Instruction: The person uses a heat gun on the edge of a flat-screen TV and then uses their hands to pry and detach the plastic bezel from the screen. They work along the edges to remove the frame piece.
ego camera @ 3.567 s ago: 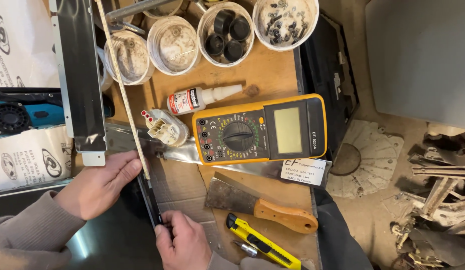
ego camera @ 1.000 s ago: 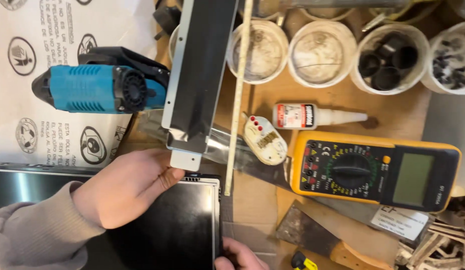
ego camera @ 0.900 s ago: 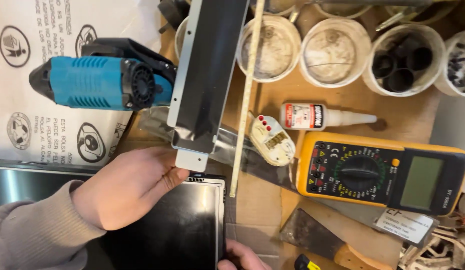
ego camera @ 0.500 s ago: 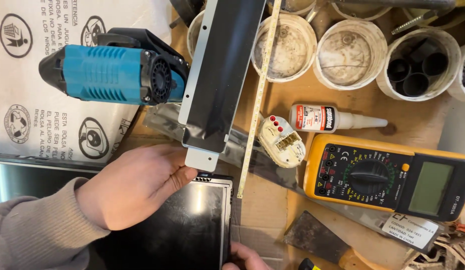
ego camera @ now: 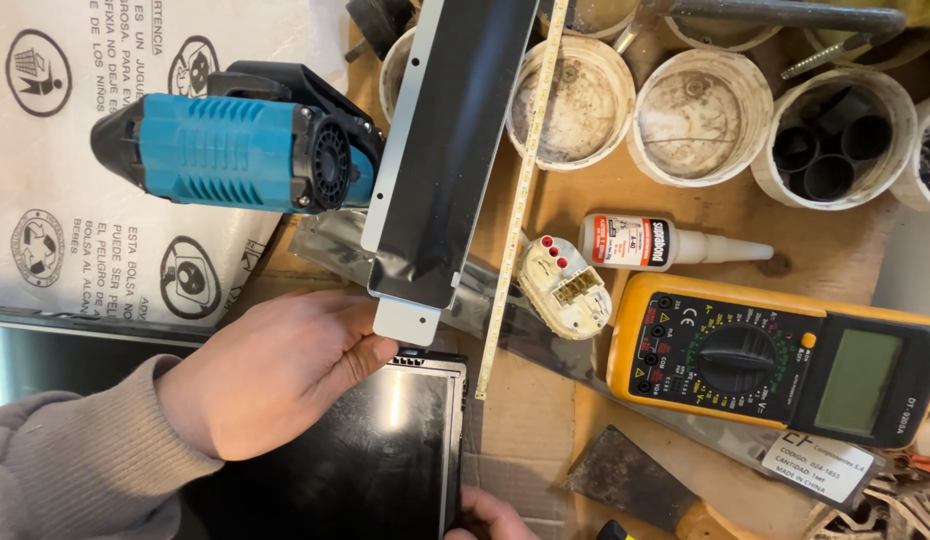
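My left hand [ego camera: 275,375] rests flat on the top left of a black flat panel [ego camera: 385,450] with a thin metal frame, fingers together, fingertips beside the lower end of a long grey metal bracket [ego camera: 445,150]. Only the fingertips of my right hand [ego camera: 490,512] show at the bottom edge, touching the panel's lower right corner. A thin pale strip [ego camera: 520,190] runs down next to the bracket.
A blue and black power tool [ego camera: 235,145] lies on a white printed bag [ego camera: 55,200]. To the right are a yellow multimeter [ego camera: 775,355], a glue bottle [ego camera: 655,243], a small white connector block [ego camera: 563,285], a scraper [ego camera: 635,480] and several white tubs [ego camera: 700,115].
The view has shifted and closed in on the left side of the bench. My left hand has stayed on the panel's top left; my right hand stays at its lower edge.
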